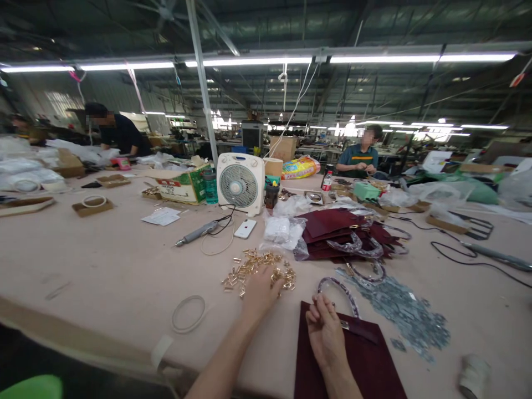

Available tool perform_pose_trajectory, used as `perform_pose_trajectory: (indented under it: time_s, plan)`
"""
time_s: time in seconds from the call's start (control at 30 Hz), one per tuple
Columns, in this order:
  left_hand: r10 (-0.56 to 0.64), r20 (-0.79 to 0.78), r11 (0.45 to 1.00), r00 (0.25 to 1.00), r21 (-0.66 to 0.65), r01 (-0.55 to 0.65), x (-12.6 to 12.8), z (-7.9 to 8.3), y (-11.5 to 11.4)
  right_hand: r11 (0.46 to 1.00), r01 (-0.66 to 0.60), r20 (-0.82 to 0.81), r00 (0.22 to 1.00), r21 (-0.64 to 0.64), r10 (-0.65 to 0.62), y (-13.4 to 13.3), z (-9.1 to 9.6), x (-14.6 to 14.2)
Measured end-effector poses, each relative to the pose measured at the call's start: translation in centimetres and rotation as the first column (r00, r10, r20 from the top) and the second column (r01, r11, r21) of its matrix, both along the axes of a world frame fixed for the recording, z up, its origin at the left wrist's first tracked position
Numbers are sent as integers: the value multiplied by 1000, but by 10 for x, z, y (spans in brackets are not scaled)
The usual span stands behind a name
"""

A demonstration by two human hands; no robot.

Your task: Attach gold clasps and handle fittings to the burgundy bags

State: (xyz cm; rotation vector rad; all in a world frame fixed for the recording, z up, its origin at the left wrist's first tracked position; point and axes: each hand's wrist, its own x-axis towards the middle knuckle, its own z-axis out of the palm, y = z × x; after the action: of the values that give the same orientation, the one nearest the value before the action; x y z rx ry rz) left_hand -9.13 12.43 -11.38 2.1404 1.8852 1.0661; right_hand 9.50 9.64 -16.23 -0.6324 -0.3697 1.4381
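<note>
I am at the picking step: my left hand (261, 288) lies spread, fingers loose, on the gold fittings (257, 269) just beyond the maroon bag (353, 360). My right hand (326, 330) pinches its handle (338, 291) at the bag's top edge. Next calls for singling out one fitting.

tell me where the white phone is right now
In the head view the white phone lies flat on the table, left of centre, just in front of the white fan and beyond the pile of gold fittings.
</note>
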Motion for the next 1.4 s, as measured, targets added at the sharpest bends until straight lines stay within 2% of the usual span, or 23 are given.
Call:
perform_pose_trajectory:
  time_s: [0.07, 0.17, 0.27, 0.33, 0.43, 0.53, 0.63, 0.73, 1.13, 1.4]
  plan:
    - [49, -54, 998, 997, -47, -51, 13, -1, 7, 1000, -4, 23, 1000, 13, 4, 1, -3, 2]
    - [77, -57, 995, 995, -66, -81, 18, -7, 8, 999, -20, 39, 999, 28, 19, 3, -6, 4]
    - [41, 38, 999, 998, 23, -42, 19, -16, 1, 998, -38, 40, 999, 45, 36, 4, -6, 3]
    - [-47, 160, 993, 986, 118, 29, 23, -22, -8, 998, -46, 44, 998, 46, 44, 4, -5, 1]
    - [-173, 372, 974, 912, 203, 102, 35, -29, -25, 998, -65, 43, 997, 11, 64, 3, -2, -1]
    - [-206, 549, 975, 810, 181, 125, 50, -34, -41, 995, -100, 37, 994, -22, 101, 1, 0, -2]
    - [-223, 638, 975, 737, 152, 164, 58, -37, -51, 985, -170, 13, 985, -20, 170, -2, 2, 0]
    - [-247, 654, 969, 715, 142, 205, 60, -37, -54, 976, -219, -14, 976, -21, 218, -4, 4, 2]
    - [-267, 677, 958, 686, 113, 262, 60, -38, -53, 973, -229, 16, 973, -13, 229, -5, 2, 3]
    - [-247, 761, 953, 599, 78, 294, 56, -45, -50, 964, -265, 54, 963, 4, 264, -7, 5, 3]
